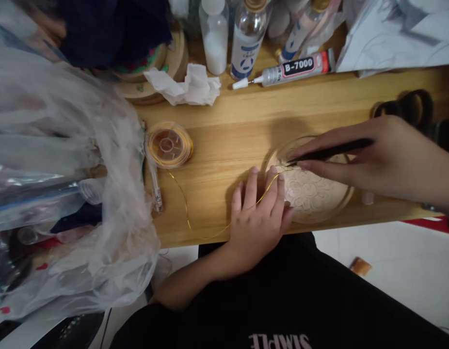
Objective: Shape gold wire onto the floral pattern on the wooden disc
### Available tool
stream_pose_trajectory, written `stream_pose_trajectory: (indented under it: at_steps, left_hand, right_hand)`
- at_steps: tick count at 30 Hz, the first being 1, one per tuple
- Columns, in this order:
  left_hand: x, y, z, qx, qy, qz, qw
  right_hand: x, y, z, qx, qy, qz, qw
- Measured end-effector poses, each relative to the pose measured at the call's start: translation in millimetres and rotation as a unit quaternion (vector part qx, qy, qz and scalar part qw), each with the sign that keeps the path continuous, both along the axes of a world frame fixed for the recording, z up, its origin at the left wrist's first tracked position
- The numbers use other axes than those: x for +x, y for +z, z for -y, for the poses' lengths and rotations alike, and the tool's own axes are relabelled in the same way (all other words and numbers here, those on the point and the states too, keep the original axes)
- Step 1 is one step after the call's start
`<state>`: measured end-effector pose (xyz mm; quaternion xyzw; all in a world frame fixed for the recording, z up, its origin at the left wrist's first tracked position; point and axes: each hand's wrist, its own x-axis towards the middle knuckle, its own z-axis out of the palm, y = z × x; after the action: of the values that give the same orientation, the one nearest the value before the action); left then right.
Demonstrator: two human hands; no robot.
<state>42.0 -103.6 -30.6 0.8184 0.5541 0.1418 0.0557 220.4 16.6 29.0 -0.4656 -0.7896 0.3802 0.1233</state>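
Observation:
A round, pale disc (pixel 307 199) with a swirling floral line pattern lies on the wooden table. My right hand (pixel 370 155) grips black tweezers (pixel 328 150), whose tips touch the disc's upper left part. My left hand (pixel 259 213) rests with fingers stretched out, the fingertips on the disc's left edge. Thin gold wire (pixel 188 220) runs from a clear spool (pixel 168 144), passes across my left hand's fingers and reaches the tweezer tips. Whether the tips pinch the wire is too small to make out.
Behind the disc lie a B-7000 glue tube (pixel 297 69) and crumpled tissue (pixel 190 85), with bottles (pixel 248 41) at the back. Plastic bags (pixel 111 160) crowd the left side. A black strap-like object (pixel 409 106) sits at the right. The table's front edge (pixel 195 237) is close to my lap.

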Motion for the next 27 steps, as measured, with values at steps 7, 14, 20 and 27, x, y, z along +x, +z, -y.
stream_pose_trajectory:
  at_steps: [7,14,20,27]
  left_hand:
    - [0,0.4,-1,0.006,0.001,-0.002,1.0]
    - [0,0.6,-1,0.008,0.002,-0.001,1.0]
    - [-1,0.5,-2,0.011,-0.004,0.007,1.0]
    - [-2,0.8,-1,0.021,-0.011,0.001,1.0]
  right_hand:
    - [-1,-3.1,1,-0.009,0.008,-0.015,1.0]
    - [-14,-0.3,22,0.059,-0.046,-0.013,0.997]
    - [-25,-11.4,54,0.133,-0.138,0.002,0.981]
    - [-45,-31.9,82,0.209,-0.257,-0.019,0.943]
